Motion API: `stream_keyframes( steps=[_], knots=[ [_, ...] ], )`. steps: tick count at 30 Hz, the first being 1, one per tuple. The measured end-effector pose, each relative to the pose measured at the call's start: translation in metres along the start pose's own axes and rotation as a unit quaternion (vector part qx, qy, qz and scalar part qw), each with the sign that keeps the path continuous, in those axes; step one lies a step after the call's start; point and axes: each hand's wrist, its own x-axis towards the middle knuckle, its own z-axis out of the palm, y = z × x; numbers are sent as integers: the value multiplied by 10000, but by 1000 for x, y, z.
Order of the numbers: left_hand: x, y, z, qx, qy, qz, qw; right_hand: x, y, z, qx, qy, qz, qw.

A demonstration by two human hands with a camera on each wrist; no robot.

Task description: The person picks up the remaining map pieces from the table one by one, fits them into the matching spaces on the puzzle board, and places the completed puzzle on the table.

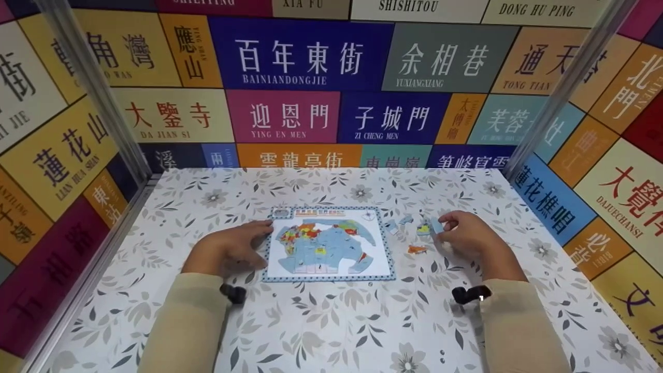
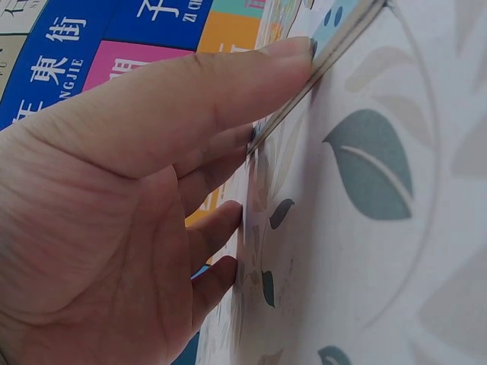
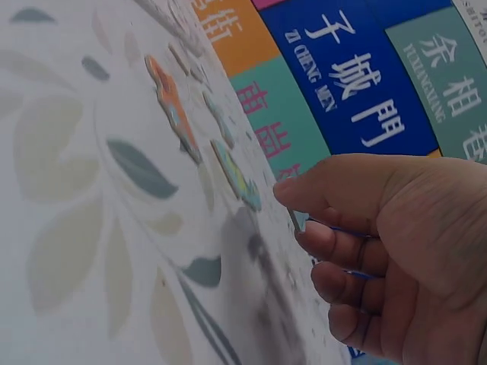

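Puzzle (image 1: 331, 251): left hand (image 1: 227, 248), fingers spread, should steady its left edge; right hand (image 1: 467, 235), pinching a blue piece (image 1: 436, 226), should match outlines before pressing.

Plain beige cloth covers both forearms, the left sleeve (image 1: 178, 326) ending just behind the left hand (image 1: 225, 246) and the right sleeve (image 1: 523, 331) just behind the right hand (image 1: 469, 235). Inward of each cuff juts a small, lumpy black device, the left one (image 1: 234, 294) all dark, the right one (image 1: 466, 295) bearing a white spot.
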Motion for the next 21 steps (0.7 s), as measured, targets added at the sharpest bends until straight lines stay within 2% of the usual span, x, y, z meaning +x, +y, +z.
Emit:
stream_keyframes(
  steps=[5,14,21],
  knots=[
    [2,0,0,-103,-7,-184,9998,0,-20,4,123,-95,-4,9999],
    [2,1,1,-68,26,-337,9994,3,-48,13,212,-51,-375,9991],
    [0,2,1,-242,34,-390,9989,9,-88,31,358,39,-625,9974]
  ],
)
